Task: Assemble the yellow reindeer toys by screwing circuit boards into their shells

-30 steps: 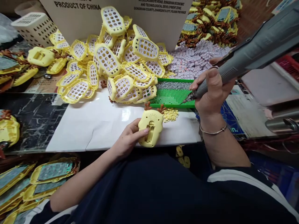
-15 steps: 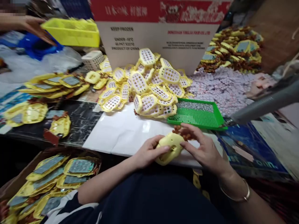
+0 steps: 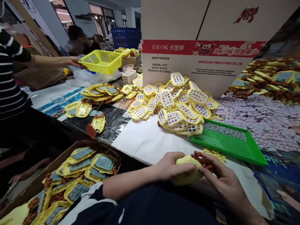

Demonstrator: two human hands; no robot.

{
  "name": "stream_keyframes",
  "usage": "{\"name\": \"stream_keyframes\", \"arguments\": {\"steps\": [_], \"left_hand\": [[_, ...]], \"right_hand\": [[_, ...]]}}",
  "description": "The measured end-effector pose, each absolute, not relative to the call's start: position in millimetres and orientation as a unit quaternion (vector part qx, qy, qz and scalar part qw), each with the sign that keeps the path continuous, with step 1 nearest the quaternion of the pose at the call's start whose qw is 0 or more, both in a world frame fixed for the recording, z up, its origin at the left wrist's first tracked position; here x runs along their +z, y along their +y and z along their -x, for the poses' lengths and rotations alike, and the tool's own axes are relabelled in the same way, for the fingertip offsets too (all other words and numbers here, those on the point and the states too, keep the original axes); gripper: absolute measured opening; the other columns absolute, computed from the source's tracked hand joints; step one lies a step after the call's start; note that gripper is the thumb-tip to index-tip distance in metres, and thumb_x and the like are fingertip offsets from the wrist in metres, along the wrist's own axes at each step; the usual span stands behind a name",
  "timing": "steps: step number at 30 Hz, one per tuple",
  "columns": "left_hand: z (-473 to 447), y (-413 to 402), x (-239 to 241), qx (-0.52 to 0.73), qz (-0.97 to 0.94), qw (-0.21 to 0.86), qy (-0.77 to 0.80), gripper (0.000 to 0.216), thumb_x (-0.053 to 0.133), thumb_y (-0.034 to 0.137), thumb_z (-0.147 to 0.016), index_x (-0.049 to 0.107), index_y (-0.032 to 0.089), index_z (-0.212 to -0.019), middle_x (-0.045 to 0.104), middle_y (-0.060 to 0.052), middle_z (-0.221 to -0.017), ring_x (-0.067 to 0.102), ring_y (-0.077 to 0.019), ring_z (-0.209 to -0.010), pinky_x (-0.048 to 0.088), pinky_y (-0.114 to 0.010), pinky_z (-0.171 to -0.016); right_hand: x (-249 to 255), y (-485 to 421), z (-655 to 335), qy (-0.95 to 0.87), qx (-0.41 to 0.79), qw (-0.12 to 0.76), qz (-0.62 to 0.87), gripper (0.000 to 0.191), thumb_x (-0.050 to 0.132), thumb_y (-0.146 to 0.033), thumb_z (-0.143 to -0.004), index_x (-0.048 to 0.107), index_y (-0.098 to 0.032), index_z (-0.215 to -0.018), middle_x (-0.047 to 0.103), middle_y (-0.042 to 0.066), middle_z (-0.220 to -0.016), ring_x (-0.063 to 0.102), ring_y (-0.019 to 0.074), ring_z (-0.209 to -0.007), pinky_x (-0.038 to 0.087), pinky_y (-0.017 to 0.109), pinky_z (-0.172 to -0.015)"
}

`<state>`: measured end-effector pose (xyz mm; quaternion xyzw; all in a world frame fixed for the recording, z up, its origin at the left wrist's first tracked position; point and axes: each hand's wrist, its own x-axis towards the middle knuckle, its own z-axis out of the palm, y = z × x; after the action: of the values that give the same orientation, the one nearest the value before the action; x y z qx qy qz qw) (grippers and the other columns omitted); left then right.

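Note:
A yellow plastic toy casing (image 3: 186, 178) with a rounded edge is held low, just in front of my body. My left hand (image 3: 172, 165) is closed around its left side, thumb lying across the top. Along the casing's upper right edge runs a knobbly brown plastic piece (image 3: 199, 155). My right hand (image 3: 225, 179) pinches the casing's right side beside this brown piece, fingers curled behind it. The underside of the casing is out of sight. Just beyond my hands are a heap of yellow casings with white button faces (image 3: 174, 118) and small yellow pieces (image 3: 214, 153).
A green tray (image 3: 225, 140) with small metal parts lies right of the heap. Behind stands a tall carton (image 3: 178, 28). Casings with grey circuit boards (image 3: 103, 163) fill a box at lower left. At left, a co-worker's hand (image 3: 73, 61) grips a yellow basket (image 3: 103, 66).
My view has swung left and up. The co-worker's hand, earlier reaching near the yellow basket, now holds it by the rim. Both my hands still hold the casing, now tilted more edge-on.

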<state>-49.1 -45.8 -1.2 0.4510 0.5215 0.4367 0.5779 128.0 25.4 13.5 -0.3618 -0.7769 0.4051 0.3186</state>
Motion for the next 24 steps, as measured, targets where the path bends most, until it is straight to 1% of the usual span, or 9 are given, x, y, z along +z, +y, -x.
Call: {"name": "stream_keyframes", "arguments": {"steps": [4, 6, 10, 12, 14, 16, 21, 24], "left_hand": [[50.9, -46.0, -4.4, 0.440, -0.468, 0.557, 0.526, 0.042, 0.066, 0.057, -0.067, 0.056, 0.017, -0.073, 0.048, 0.002, -0.064, 0.044, -0.0125, -0.062, 0.033, -0.025, -0.054], [52.1, -46.1, -5.6, 0.445, -0.468, 0.552, 0.528, 0.042, 0.067, 0.057, -0.067, 0.055, 0.017, -0.071, 0.047, 0.002, -0.063, 0.043, -0.0123, -0.061, 0.032, -0.025, -0.053], [51.9, -51.6, -0.2, 0.468, -0.426, 0.594, 0.498, 0.044, 0.067, 0.058, -0.068, 0.057, 0.016, -0.077, 0.051, 0.001, -0.068, 0.045, -0.0120, -0.063, 0.035, -0.024, -0.056], [51.6, -55.4, 5.8, 0.470, -0.405, 0.623, 0.476, 0.047, 0.070, 0.058, -0.066, 0.058, 0.016, -0.084, 0.055, 0.000, -0.074, 0.048, -0.0128, -0.065, 0.039, -0.024, -0.059], [52.6, -56.7, 11.7, 0.470, -0.396, 0.634, 0.469, 0.046, 0.072, 0.053, -0.068, 0.060, 0.017, -0.092, 0.060, -0.001, -0.079, 0.053, -0.0146, -0.069, 0.042, -0.025, -0.062], [53.9, -55.8, 16.0, 0.465, -0.405, 0.631, 0.471, 0.042, 0.073, 0.048, -0.070, 0.062, 0.017, -0.097, 0.063, -0.001, -0.082, 0.055, -0.0151, -0.070, 0.043, -0.024, -0.063], [50.6, -54.0, 17.6, 0.455, -0.427, 0.622, 0.473, 0.035, 0.073, 0.041, -0.073, 0.064, 0.017, -0.097, 0.064, -0.001, -0.080, 0.055, -0.0147, -0.070, 0.043, -0.023, -0.061], [47.9, -53.6, 13.8, 0.460, -0.436, 0.605, 0.482, 0.033, 0.073, 0.035, -0.074, 0.065, 0.018, -0.101, 0.067, -0.001, -0.084, 0.058, -0.0154, -0.073, 0.045, -0.023, -0.064]], "right_hand": [[9.5, 23.2, -127.6, -0.767, 0.420, 0.322, 0.362, 0.040, 0.071, -0.052, -0.072, 0.073, -0.023, -0.099, 0.077, 0.009, -0.093, 0.073, 0.0215, -0.072, 0.063, 0.028, -0.062], [11.4, 22.8, -125.9, -0.763, 0.436, 0.305, 0.367, 0.040, 0.072, -0.053, -0.071, 0.074, -0.023, -0.098, 0.077, 0.009, -0.096, 0.074, 0.0229, -0.078, 0.063, 0.028, -0.066], [19.7, 20.0, -121.6, -0.749, 0.475, 0.269, 0.377, 0.041, 0.066, -0.056, -0.076, 0.072, -0.023, -0.100, 0.076, 0.009, -0.100, 0.073, 0.0230, -0.083, 0.063, 0.031, -0.071], [22.1, 18.5, -120.6, -0.742, 0.486, 0.279, 0.369, 0.040, 0.064, -0.056, -0.079, 0.071, -0.023, -0.100, 0.076, 0.008, -0.099, 0.072, 0.0215, -0.081, 0.061, 0.031, -0.070], [21.8, 18.3, -121.2, -0.732, 0.502, 0.294, 0.353, 0.040, 0.063, -0.055, -0.081, 0.070, -0.022, -0.102, 0.075, 0.007, -0.097, 0.070, 0.0187, -0.077, 0.059, 0.029, -0.066], [20.2, 18.2, -123.3, -0.721, 0.519, 0.309, 0.339, 0.040, 0.062, -0.055, -0.082, 0.068, -0.022, -0.105, 0.075, 0.006, -0.098, 0.070, 0.0176, -0.079, 0.058, 0.029, -0.068], [16.8, 15.0, -130.5, -0.718, 0.519, 0.322, 0.333, 0.038, 0.059, -0.053, -0.085, 0.067, -0.022, -0.106, 0.074, 0.005, -0.093, 0.069, 0.0163, -0.080, 0.057, 0.028, -0.070], [11.9, 15.3, -136.7, -0.705, 0.516, 0.356, 0.330, 0.034, 0.062, -0.050, -0.085, 0.068, -0.022, -0.104, 0.074, 0.004, -0.093, 0.069, 0.0148, -0.080, 0.057, 0.027, -0.071]]}}
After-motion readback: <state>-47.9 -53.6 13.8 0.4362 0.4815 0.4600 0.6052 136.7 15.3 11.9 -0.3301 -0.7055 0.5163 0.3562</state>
